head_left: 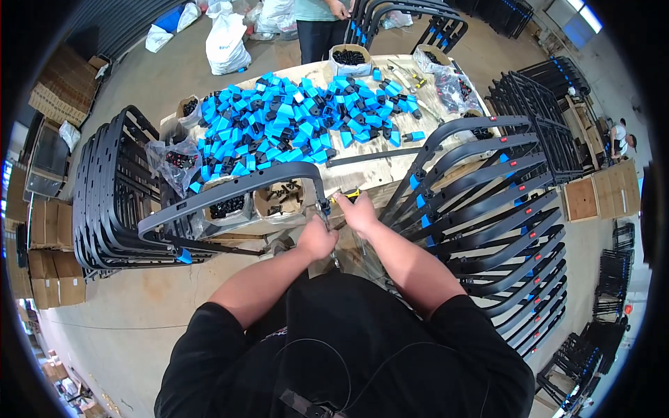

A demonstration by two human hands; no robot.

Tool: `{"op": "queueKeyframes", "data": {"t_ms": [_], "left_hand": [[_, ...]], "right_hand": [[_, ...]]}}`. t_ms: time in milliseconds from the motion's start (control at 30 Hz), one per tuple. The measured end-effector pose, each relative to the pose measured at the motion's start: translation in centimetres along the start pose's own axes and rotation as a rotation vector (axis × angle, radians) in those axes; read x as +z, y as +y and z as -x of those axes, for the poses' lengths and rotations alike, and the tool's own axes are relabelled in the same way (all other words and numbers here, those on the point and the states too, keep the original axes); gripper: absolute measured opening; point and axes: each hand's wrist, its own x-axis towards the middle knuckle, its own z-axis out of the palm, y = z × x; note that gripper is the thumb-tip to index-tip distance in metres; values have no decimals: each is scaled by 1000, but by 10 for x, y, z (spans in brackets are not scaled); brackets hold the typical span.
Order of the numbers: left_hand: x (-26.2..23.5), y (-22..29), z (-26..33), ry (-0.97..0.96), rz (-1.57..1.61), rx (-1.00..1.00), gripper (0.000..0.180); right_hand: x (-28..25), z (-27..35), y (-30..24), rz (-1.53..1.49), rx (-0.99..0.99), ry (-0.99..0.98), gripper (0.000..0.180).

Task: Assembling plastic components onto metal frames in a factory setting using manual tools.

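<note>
My left hand (pixel 318 238) is closed beside the lower end of a curved dark-grey tube frame (pixel 244 182), which leans at the table's front edge. Some metal shows just above its fingers, but what it grips I cannot make out. Close by on the right, my right hand (pixel 360 214) is closed around a yellow-and-black tool (pixel 350 194); its exact kind is not plain. A blue plastic piece (pixel 184 256) sits at the frame's lower left. Beyond both hands, a big heap of blue and black plastic parts (pixel 279 118) covers the wooden table (pixel 380 161).
Boxes of small black parts (pixel 227 207) and dark fasteners (pixel 280 197) stand at the table's near edge. Rows of similar frames stand left (pixel 111 188) and right (pixel 488 230). Across the table stands another person (pixel 322 28). A flat dark bar (pixel 373 156) lies on the wood.
</note>
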Motion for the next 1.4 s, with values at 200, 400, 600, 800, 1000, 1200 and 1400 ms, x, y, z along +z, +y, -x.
{"op": "queueKeyframes", "data": {"t_ms": [200,400,600,800,1000,1200,1400], "left_hand": [[-21,26,6,-105,-67,-100,39],[-24,14,6,-216,-157,-153,37],[2,6,3,59,-235,-131,53],[7,13,3,145,-336,-84,63],[2,16,8,137,-347,-98,59],[3,-8,12,167,-107,-50,51],[-34,-1,35,263,611,-98,34]], "right_hand": [[7,-12,28,-138,-73,44,58],[16,-1,17,-198,-211,5,64],[21,-13,92,-279,-200,-182,56],[21,5,72,-40,16,20,55],[-35,71,-10,-167,151,-194,55],[-20,39,-3,-149,34,-36,60],[-5,19,9,13,-374,156,65]]}}
